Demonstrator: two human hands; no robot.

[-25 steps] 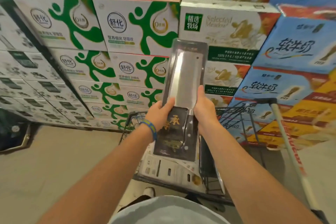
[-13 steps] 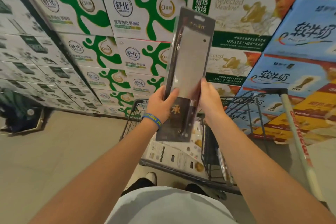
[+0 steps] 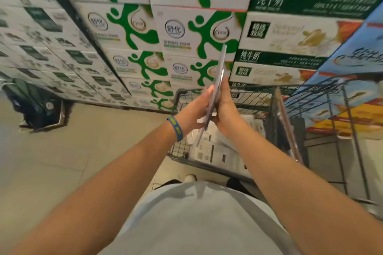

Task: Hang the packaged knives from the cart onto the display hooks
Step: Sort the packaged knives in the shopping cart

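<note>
Left hand [image 3: 193, 107], in a blue-and-yellow wristband [image 3: 176, 128], and right hand [image 3: 227, 107] close together, clamped on the two flat sides of one packaged knife [image 3: 220, 72], upright and edge-on above the cart [image 3: 257, 88]. Behind, left to right: green-and-white cartons [image 3: 180, 31] reading 舒化, green-banded cartons [image 3: 290, 35] reading 纯牛奶, blue cartons [image 3: 356, 56] too blurred to read.

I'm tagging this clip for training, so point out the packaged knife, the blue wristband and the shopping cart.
packaged knife [image 3: 220, 69], head view, on its thin upper edge.
blue wristband [image 3: 176, 128], head view, on the band's outer face.
shopping cart [image 3: 252, 97], head view, on its far wire wall.
</note>
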